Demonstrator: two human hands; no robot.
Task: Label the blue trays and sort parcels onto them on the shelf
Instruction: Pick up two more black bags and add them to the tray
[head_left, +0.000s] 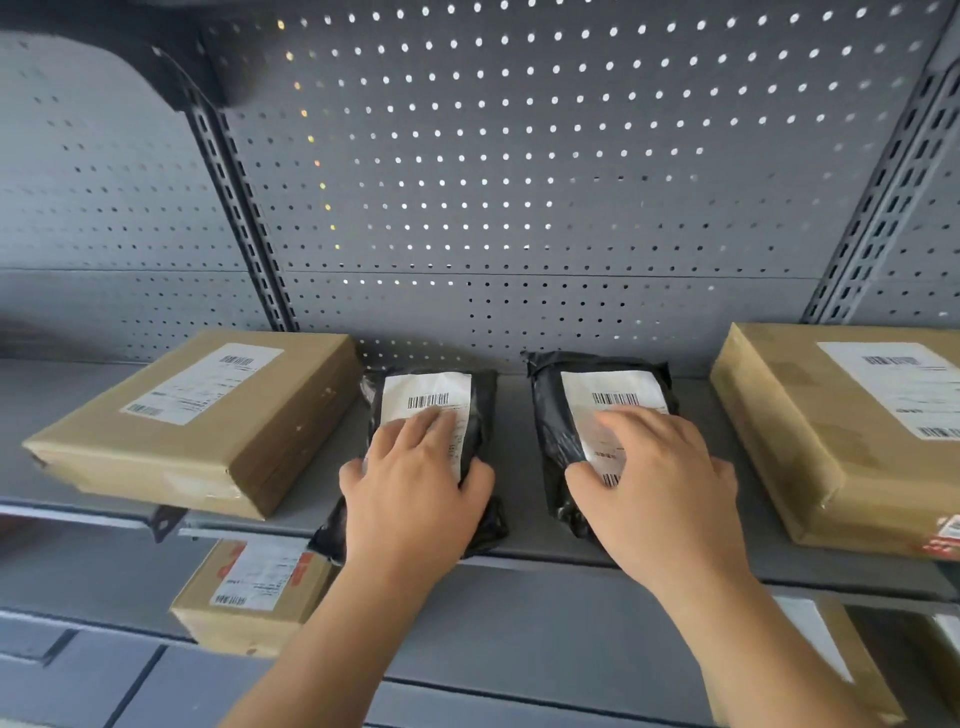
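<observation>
Two black plastic mailer bags with white barcode labels lie side by side on the grey shelf (514, 499). My left hand (415, 493) lies on top of the left black parcel (431, 395), thumb and fingers wrapped over its sides. On the right black parcel (571, 410) my right hand (660, 483) grips in the same way. The left parcel's near end hangs slightly over the shelf's front edge. No blue tray is in view.
A flat brown cardboard box (208, 421) lies left of the bags, another brown box (841, 431) to their right. On the shelf below sit a small taped carton (254, 592) and another box (826, 654). A grey perforated back panel (519, 182) rises behind.
</observation>
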